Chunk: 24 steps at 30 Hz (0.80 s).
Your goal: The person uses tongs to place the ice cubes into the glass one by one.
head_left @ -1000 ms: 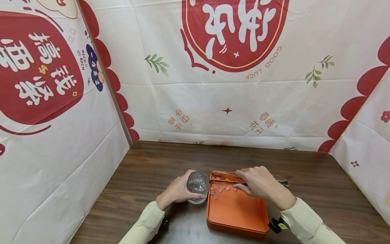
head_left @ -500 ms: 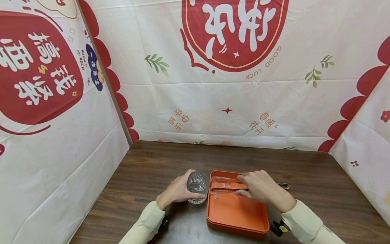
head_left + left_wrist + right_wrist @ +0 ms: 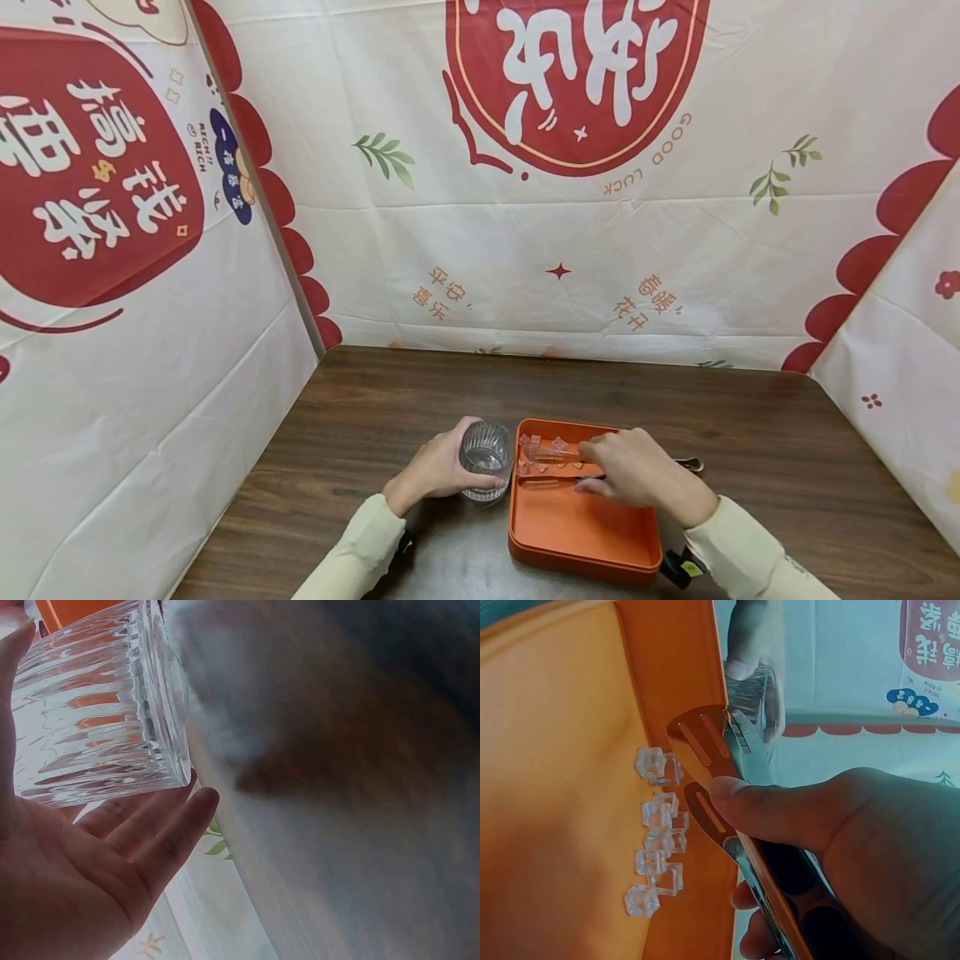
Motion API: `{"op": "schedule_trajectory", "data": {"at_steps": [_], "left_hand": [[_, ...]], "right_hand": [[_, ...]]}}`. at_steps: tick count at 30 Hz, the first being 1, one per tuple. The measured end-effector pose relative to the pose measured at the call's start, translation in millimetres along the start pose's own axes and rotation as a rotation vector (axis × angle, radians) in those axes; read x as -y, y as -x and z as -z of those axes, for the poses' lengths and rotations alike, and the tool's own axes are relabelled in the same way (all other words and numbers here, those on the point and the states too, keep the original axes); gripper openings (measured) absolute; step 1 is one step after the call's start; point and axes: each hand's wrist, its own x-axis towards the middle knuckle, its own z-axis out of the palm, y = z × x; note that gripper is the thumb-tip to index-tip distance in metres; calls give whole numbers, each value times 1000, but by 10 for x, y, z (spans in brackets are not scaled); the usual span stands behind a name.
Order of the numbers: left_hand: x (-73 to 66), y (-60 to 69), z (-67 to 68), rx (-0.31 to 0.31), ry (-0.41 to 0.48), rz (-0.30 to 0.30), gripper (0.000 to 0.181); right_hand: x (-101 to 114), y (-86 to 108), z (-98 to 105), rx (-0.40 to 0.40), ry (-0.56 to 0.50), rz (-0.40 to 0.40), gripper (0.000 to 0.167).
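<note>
My left hand [image 3: 435, 468] holds a clear ribbed drinking glass [image 3: 486, 454] on the table, just left of the orange tray [image 3: 581, 529]. In the left wrist view the ribbed side of the glass [image 3: 90, 712] lies between thumb and fingers. My right hand [image 3: 633, 468] grips metal tongs [image 3: 703, 742] low over the tray's far part. The tongs' slotted ends are spread apart, and I see nothing pinched between them. Several clear ice-like cubes [image 3: 658, 815] lie in the tray near its left wall, close to the tong ends.
The tray has a raised rim [image 3: 585, 571] all round. A dark wooden table [image 3: 420, 392] is under everything. White printed cloth walls [image 3: 487, 242] stand behind and at both sides. The tongs' handle end [image 3: 690, 464] sticks out right of my right hand.
The tongs have shifted about over the cubes, and my right hand has come slightly nearer to me. Some cubes lie differently. My left hand and the glass have stayed in place.
</note>
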Motion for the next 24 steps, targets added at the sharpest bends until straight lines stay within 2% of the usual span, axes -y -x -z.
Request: {"op": "schedule_trajectory", "data": {"at_steps": [15,24], "left_hand": [[2,1,1,0,9,-8,89],[-5,1,4,3,9,-6,89]], "right_hand": [[14,4,-104,101,-33,-51,33],[17,11,-129,120,-31,-62,34]]}}
